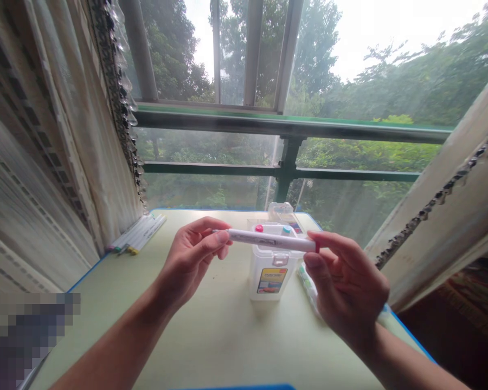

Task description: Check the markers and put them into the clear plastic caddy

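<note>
A white marker pen (272, 240) with a dark red end is held level between my two hands, above the table. My left hand (195, 254) pinches its left end between thumb and fingers. At the red end, my right hand (345, 276) grips with thumb and index finger. Just behind the marker stands a clear plastic marker box (266, 281) with a yellow and blue label, its lid (282, 212) tipped back. Inside the box, a red-ended marker (259, 228) and a teal-ended marker (287, 230) show at the top.
Several white markers (140, 233) lie in a bunch at the table's left edge. More markers (307, 281), partly hidden by my right hand, lie right of the box. The pale table (211, 336) has a blue edge. Curtains (65, 135) hang on both sides of the window.
</note>
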The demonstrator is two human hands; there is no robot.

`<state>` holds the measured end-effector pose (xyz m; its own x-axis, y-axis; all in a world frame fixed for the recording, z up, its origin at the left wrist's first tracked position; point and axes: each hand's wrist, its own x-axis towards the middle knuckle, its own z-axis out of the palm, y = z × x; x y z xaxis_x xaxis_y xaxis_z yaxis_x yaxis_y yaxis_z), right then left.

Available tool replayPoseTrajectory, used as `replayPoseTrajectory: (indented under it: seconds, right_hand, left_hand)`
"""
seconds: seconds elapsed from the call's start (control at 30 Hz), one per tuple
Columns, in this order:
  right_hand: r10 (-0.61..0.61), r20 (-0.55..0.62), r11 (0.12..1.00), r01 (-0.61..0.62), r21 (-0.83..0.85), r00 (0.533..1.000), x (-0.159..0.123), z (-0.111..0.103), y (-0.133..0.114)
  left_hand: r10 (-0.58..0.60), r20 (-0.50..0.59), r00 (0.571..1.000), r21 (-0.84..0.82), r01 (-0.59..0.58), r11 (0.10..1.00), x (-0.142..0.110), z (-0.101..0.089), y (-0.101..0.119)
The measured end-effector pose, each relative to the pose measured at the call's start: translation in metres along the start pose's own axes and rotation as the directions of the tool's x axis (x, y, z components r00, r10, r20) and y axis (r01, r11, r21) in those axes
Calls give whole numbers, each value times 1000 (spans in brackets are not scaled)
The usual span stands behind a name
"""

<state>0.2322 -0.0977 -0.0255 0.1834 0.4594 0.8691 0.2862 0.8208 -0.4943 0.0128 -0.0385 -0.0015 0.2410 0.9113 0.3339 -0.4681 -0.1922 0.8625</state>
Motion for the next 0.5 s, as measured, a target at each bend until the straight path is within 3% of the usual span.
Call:
replayPoseTrajectory:
  seconds: [0.3, 0.5]
  right_hand:
    - [19, 6, 1000, -19, -16, 1000, 1, -3, 3]
    - [-46, -6, 999, 46, -11, 999, 0, -4, 4]
  left_hand:
    - [26, 56, 998, -5, -26, 1000, -1, -4, -2]
    - [21, 70, 997, -31, -19, 999, -3, -2, -1]
